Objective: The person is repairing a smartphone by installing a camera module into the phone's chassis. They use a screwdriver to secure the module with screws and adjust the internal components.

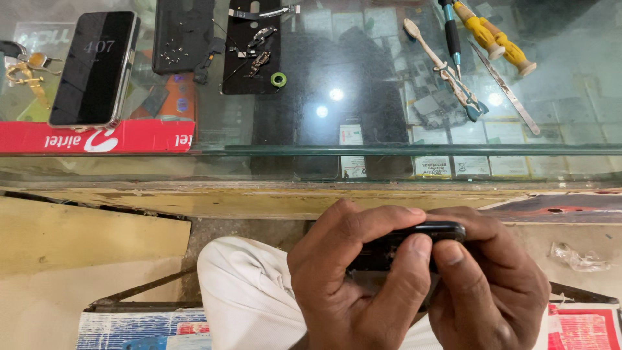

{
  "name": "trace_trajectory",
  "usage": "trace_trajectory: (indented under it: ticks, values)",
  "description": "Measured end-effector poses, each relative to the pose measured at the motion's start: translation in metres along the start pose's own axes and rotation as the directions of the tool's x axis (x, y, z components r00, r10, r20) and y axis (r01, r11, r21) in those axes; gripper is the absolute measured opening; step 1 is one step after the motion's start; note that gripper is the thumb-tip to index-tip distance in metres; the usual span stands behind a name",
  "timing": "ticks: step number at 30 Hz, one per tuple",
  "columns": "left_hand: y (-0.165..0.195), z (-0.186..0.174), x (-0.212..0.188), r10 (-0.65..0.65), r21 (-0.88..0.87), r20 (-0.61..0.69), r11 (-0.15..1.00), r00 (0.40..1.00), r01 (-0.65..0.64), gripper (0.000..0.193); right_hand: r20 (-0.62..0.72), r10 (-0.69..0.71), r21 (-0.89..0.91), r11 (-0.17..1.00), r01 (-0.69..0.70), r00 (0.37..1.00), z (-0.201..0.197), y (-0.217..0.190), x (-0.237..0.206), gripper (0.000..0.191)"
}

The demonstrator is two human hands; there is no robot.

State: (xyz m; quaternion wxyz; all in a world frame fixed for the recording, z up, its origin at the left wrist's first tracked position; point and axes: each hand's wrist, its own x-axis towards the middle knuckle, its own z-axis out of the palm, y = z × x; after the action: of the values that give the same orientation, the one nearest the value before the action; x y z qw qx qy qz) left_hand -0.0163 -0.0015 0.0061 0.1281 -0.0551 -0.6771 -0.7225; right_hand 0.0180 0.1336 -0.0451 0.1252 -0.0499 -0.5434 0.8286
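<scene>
Both my hands hold a small black phone (414, 236) edge-on, low in the view, below the glass counter's front edge and above my white-trousered knee (243, 291). My left hand (350, 279) wraps the phone's left side with the thumb pressed on its near edge. My right hand (489, 279) grips the right end, thumb beside the left thumb. Most of the phone is hidden by my fingers.
On the glass counter (363, 113) lie a dark smartphone (94, 68) on a red box (97, 137), a black phone back panel (183, 34), a black mat with small parts (253, 55), a green ring (278, 79), a toothbrush (440, 65), screwdrivers (492, 35) and tweezers (505, 87).
</scene>
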Motion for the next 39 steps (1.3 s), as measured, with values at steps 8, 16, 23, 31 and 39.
trace_trajectory:
  ticks: [8, 16, 23, 31, 39]
  values:
    - [0.003, 0.002, 0.003, -0.019, -0.009, 0.032, 1.000, 0.999, 0.020, 0.016, -0.085, 0.037, -0.052, 0.998, -0.041, 0.996, -0.001, -0.001, 0.004, 0.026]
    - [0.008, -0.008, 0.005, -0.191, -0.165, 0.142, 0.963, 0.971, 0.214, 0.026, -0.136, 0.039, 0.103, 0.994, -0.025, 0.990, -0.013, 0.011, 0.005, 0.017]
    - [0.002, -0.009, 0.003, -0.207, -0.108, 0.119, 0.970, 0.971, 0.220, 0.021, -0.121, 0.082, 0.174, 0.983, -0.060, 0.989, -0.012, 0.010, 0.007, 0.019]
    - [-0.002, -0.010, 0.009, -0.210, -0.103, 0.155, 0.968, 0.965, 0.227, 0.024, -0.115, 0.058, 0.115, 0.992, -0.045, 0.992, -0.006, 0.009, 0.015, 0.017]
    - [-0.011, -0.013, 0.009, -0.208, -0.174, 0.159, 0.956, 0.965, 0.235, 0.030, -0.119, 0.060, 0.202, 0.979, -0.035, 0.991, 0.000, 0.009, 0.020, 0.009]
